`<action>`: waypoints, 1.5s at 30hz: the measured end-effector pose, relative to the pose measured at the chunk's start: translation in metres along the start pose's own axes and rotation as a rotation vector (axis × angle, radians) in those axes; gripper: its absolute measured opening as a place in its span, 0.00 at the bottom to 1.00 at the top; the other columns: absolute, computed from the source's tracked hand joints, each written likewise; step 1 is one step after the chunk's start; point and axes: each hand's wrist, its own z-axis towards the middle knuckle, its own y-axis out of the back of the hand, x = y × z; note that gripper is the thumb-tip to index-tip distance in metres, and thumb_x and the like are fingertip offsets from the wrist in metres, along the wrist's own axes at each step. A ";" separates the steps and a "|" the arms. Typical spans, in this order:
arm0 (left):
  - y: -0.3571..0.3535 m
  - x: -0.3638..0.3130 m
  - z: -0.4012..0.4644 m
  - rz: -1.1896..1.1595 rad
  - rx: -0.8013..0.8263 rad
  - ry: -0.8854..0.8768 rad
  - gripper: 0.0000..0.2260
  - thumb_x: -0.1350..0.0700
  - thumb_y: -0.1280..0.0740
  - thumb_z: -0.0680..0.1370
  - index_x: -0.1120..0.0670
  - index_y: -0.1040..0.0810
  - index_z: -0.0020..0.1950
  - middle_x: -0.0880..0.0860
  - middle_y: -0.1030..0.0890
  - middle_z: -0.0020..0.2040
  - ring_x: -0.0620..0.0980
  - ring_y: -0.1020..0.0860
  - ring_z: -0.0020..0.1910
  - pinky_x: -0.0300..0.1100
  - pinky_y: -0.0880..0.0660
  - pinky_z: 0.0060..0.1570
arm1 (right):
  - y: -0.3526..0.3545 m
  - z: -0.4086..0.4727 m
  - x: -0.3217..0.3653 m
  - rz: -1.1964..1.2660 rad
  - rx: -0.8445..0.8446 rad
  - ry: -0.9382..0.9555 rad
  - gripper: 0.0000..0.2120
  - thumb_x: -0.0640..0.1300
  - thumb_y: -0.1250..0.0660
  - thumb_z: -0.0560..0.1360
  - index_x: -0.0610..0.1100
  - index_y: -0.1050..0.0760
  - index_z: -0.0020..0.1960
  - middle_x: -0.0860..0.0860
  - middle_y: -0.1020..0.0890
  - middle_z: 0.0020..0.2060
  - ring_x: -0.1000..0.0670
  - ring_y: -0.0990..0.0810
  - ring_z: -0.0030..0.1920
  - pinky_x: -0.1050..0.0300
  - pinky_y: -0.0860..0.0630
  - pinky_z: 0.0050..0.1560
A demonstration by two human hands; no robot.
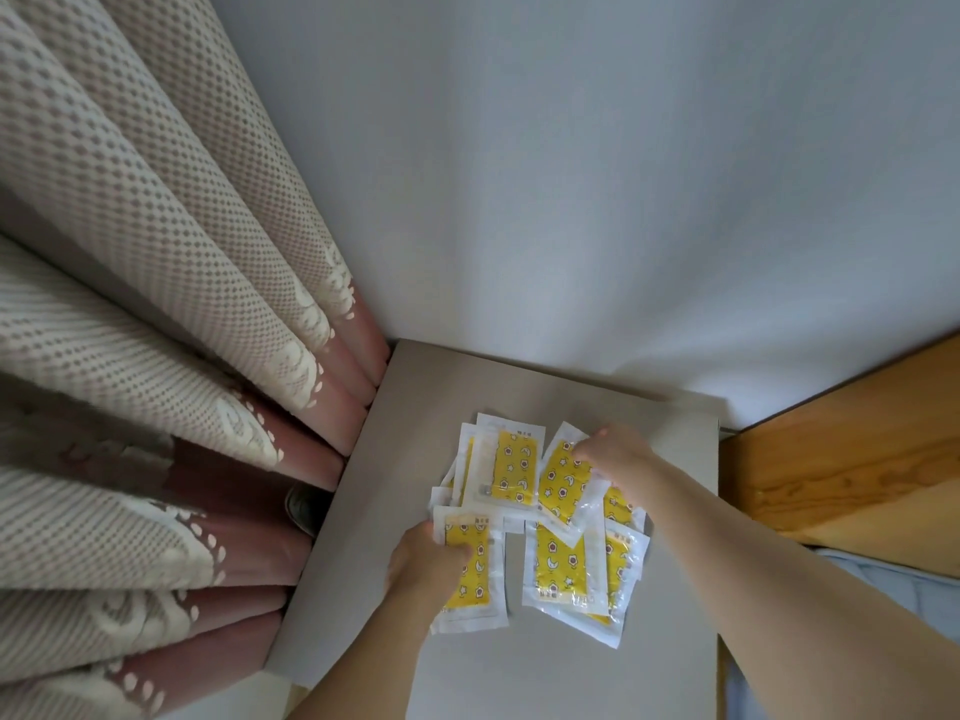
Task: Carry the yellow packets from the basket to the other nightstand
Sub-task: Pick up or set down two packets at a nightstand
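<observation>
Several yellow packets (558, 558) with clear plastic edges and a star-and-moon print lie spread on the grey nightstand top (415, 418). My left hand (423, 566) grips the left edge of the nearest left packet (475, 563), thumb on top. My right hand (615, 454) presses its fingertips on a tilted packet (561, 480) at the far right of the pile. No basket is in view.
A patterned beige and pink curtain (171, 381) hangs against the nightstand's left side. A white wall (571, 174) is behind. A wooden bed frame (841, 470) and blue bedding (893, 589) border the right side.
</observation>
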 end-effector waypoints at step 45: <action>-0.052 -0.291 -0.622 0.313 0.728 -1.458 0.05 0.55 0.35 0.77 0.47 0.23 0.51 0.46 0.18 0.47 0.48 0.18 0.45 0.48 0.20 0.47 | 0.277 -0.676 -0.216 1.490 -1.405 0.134 0.04 0.38 0.30 0.75 0.43 0.24 0.45 0.46 0.18 0.40 0.50 0.18 0.35 0.61 0.26 0.29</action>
